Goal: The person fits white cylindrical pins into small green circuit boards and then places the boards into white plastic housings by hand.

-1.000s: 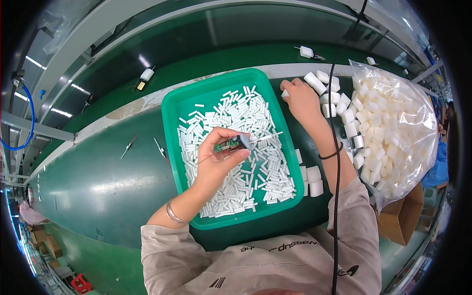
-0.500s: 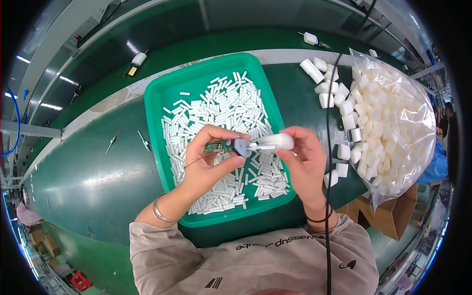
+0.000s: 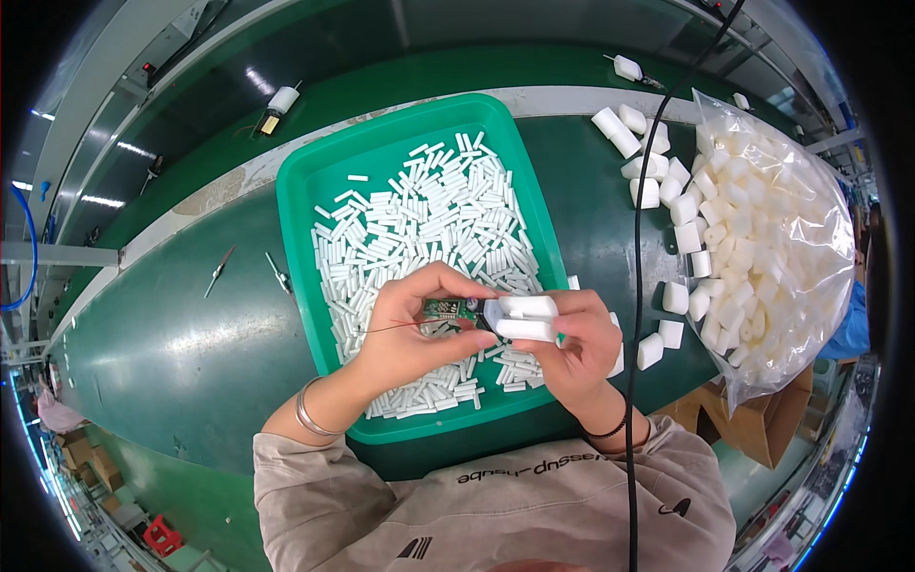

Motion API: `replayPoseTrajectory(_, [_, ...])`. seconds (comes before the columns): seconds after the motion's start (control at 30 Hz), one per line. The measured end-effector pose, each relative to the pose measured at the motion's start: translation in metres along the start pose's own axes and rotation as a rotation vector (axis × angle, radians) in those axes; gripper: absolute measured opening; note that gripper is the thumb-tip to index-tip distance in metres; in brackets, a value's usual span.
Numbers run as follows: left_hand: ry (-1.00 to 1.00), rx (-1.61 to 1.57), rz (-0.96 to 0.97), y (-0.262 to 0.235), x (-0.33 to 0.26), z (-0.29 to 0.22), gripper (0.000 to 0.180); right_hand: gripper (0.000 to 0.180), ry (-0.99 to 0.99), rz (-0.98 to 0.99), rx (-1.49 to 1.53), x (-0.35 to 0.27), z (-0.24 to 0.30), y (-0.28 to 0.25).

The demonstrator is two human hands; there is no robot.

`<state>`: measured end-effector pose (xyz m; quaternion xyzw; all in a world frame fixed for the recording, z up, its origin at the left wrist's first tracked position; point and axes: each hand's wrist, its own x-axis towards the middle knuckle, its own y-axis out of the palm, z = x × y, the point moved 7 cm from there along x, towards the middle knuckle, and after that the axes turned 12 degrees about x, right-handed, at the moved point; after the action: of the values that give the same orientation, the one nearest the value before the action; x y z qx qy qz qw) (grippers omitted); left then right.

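My hands have met over the green tray [image 3: 315,205]: left hand [image 3: 405,334] pinches a small circuit board [image 3: 448,309], now entering the white housing [image 3: 522,318] that my right hand [image 3: 572,348] grips after fetching it.

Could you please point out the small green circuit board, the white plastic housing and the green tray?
small green circuit board [image 3: 444,308], head view, its exposed middle.
white plastic housing [image 3: 522,318], head view, its side.
green tray [image 3: 303,191], head view, bare left wall.

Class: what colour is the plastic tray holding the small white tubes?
Green plastic tray, clearest in the head view.
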<state>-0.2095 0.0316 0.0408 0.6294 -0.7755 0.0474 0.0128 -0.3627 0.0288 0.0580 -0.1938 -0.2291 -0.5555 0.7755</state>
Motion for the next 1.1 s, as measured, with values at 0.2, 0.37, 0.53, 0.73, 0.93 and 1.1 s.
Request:
replayPoseTrajectory(0.2, [-0.022, 0.058, 0.070, 0.009, -0.001, 0.000, 0.030, 0.037, 0.023, -0.035, 0.134, -0.003, 0.000, -0.002])
replayPoseTrajectory(0.37, [0.115, 0.176, 0.053, 0.013, 0.001, -0.007, 0.029, 0.041, 0.022, -0.020, 0.178, -0.006, -0.003, -0.004])
replayPoseTrajectory(0.53, [0.106, 0.346, 0.008, 0.010, 0.000, -0.008, 0.029, 0.052, 0.152, -0.023, 0.167, -0.002, -0.008, -0.002])
replayPoseTrajectory(0.73, [0.135, 0.451, -0.024, 0.006, 0.003, -0.013, 0.027, 0.068, 0.282, -0.005, 0.181, -0.004, -0.020, 0.001])
replayPoseTrajectory(0.93, [0.016, 0.348, -0.096, -0.030, 0.013, -0.017, 0.024, 0.097, 0.241, 0.134, 0.044, 0.004, -0.012, 0.005])
replayPoseTrajectory(1.1, [-0.236, 0.100, -0.822, -0.207, 0.010, 0.030, 0.022, 0.056, 0.093, 0.444, -0.449, 0.004, -0.007, 0.018])
